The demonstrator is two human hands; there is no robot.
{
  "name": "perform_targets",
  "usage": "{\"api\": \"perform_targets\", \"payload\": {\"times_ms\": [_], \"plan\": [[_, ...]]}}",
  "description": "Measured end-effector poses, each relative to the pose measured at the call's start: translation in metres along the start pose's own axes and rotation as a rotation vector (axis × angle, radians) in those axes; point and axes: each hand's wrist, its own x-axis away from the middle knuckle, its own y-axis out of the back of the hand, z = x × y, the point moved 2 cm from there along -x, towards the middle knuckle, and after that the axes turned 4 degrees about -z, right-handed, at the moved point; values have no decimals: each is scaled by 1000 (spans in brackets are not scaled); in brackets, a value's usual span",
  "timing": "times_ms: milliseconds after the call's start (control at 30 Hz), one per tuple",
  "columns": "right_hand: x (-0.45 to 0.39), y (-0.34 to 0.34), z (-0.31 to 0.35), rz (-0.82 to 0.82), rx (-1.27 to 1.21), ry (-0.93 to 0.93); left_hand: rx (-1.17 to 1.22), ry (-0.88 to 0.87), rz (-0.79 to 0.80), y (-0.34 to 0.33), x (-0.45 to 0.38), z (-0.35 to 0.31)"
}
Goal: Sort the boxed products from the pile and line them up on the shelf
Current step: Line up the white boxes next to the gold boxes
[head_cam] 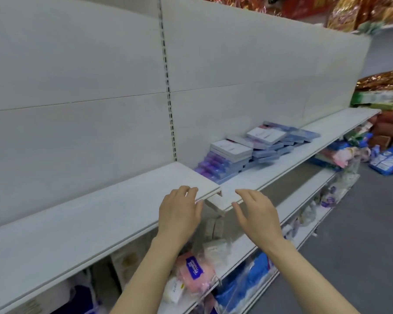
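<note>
A jumbled pile of flat boxed products, white, blue and purple, lies on the white shelf against the back panel, right of the upright. Both my hands hover at the shelf's front edge, well short of the pile. My left hand has relaxed fingers over the edge of the left shelf board. My right hand is also relaxed, beside the joint between the two boards. Neither holds anything.
The left shelf board sits slightly higher than the right one at the joint. Bagged goods fill the lower shelves. Blue packs lie on the grey floor at the right. Gold-wrapped goods stand on far shelves.
</note>
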Motion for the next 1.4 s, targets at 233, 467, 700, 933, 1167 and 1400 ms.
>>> {"api": "perform_targets", "payload": {"times_ms": [233, 467, 700, 933, 1167, 1400], "plan": [[-45, 6, -113, -45, 134, -56, -6, -122, 61, -81, -86, -78], [-95, -4, -218, -36, 198, -101, 24, -106, 115, -153, -173, -125], [-144, -25, -298, -6, 207, -161, -35, -88, 153, -203, -250, -150], [-175, -60, -350, 43, 149, -159, -46, 119, 248, -254, -286, -147], [-213, -100, -419, 102, 96, -121, -48, 298, 239, -302, -335, -159], [-260, -129, -476, 136, 57, -72, -203, 668, 393, -345, -391, -157]]}}
